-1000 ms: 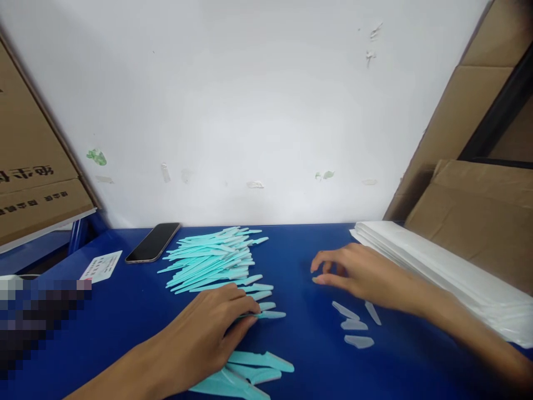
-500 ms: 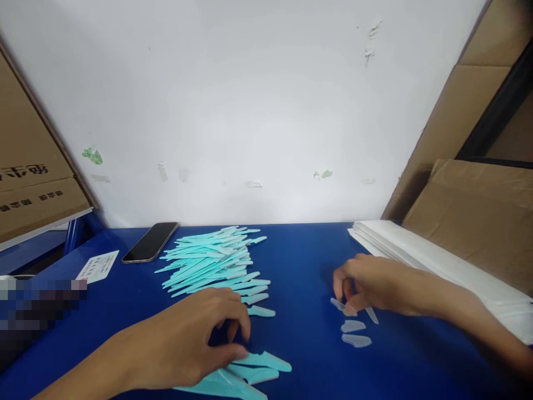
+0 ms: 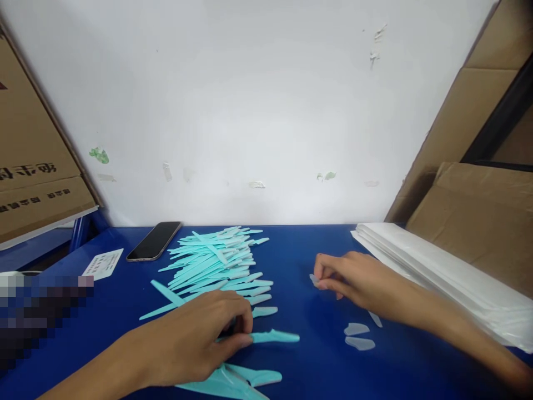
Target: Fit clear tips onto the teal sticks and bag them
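Observation:
Between thumb and fingers, my left hand pinches a turquoise eyebrow razor, its blade end pointing right. My right hand is closed on a small translucent blade cap, held by the fingertips above the table. Two more loose caps lie below that hand, and part of another shows under the wrist. Beyond my left hand is a large heap of eyebrow razors. Several others lie in front of it, partly covered by the hand.
A phone and a printed card lie left on the blue table. White folded sheets are stacked at the right. Cardboard stands on both sides, with a white wall behind.
My left hand has picked up a razor from the near group. My right hand has lifted a cap and moved it left, toward the razor.

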`<state>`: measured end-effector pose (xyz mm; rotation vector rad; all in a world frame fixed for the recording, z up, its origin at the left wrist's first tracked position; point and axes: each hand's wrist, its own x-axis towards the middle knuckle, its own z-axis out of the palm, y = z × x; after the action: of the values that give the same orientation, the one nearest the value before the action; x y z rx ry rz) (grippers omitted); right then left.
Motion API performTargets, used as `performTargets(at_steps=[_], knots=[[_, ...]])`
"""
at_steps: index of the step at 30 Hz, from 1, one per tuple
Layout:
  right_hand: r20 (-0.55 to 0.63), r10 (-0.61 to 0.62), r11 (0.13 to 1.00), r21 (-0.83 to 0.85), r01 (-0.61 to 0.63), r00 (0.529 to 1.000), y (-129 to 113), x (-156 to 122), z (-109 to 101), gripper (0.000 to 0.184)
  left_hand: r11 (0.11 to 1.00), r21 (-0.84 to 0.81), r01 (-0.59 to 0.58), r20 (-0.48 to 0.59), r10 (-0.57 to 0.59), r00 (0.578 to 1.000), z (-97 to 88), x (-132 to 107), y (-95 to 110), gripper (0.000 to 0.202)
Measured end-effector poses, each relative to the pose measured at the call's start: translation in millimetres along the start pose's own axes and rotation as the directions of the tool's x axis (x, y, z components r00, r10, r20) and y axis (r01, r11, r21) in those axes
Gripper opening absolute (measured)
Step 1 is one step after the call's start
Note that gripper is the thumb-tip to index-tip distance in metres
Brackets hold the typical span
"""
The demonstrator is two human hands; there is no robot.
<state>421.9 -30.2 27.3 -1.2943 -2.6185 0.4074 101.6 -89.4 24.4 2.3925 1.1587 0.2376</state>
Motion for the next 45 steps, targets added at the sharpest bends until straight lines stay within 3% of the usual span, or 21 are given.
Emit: performTargets(at_steps=[5,10,20,27,31,36,45], knots=[[-0.074,-0.088,0.991,0.098,0.095,0.993,-18,3,3,0.021,0.992,0.123,-0.016,-0.114,0.03,0.993,6.9,7,-10,0.014],[-0.144,-0.102,0.978,0.167,0.126,0.984,-26,4,4,0.026,0.975,0.22,-0.005,-0.198,0.049,0.979,9.8,12,-17,0.016],[-0.132,-0.18,0.968,0.154,0.199,0.975,-27,5,8,0.025,0.963,0.261,-0.071,-0.259,0.141,0.955,10.2,12,-15,0.013],[-0.242,-0.299,0.933,0.13,0.336,0.923,-38,2,24,0.026,0.937,0.231,-0.262,-0.345,0.33,0.879,15.6,12,-12,0.011],[-0.335,-0.324,0.916,0.124,0.382,0.885,-42,0,30,0.029,0.925,0.246,-0.288,-0.396,0.367,0.842,18.8,11,-10,0.011],[-0.321,-0.337,0.919,0.091,0.383,0.885,-42,0,34,0.031,0.929,0.259,-0.266,-0.387,0.352,0.852,20.4,13,-13,0.013],[-0.137,-0.275,0.961,-0.029,0.274,0.952,-28,8,27,0.03,0.901,0.403,-0.16,-0.274,0.286,0.918,20.5,15,-12,0.016]])
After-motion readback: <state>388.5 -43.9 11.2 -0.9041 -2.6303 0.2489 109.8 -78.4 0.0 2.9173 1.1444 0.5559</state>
